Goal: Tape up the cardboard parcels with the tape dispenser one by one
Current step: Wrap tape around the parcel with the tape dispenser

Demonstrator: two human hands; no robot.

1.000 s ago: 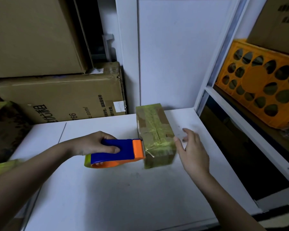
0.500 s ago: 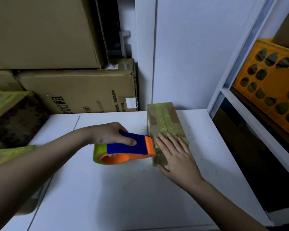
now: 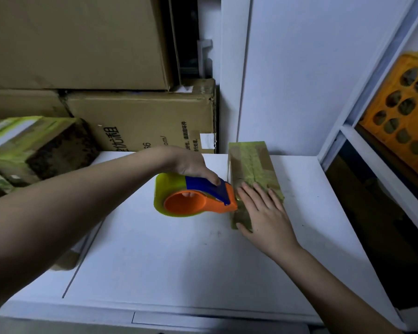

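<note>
We grip the tape dispenser in our left hand against the parcel; right hand spread flat steadies it. Next, probably: cut the tape.

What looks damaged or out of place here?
The lower big box behind the table is torn and crumpled at its top right corner. The small parcel under the right hand looks intact, with layered tape. Nothing is spilled.

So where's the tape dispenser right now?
The tape dispenser sits mid-frame in the head view, gripped by the left hand, its orange nose against the left side of the small parcel that the right hand presses down on the white table.
</note>
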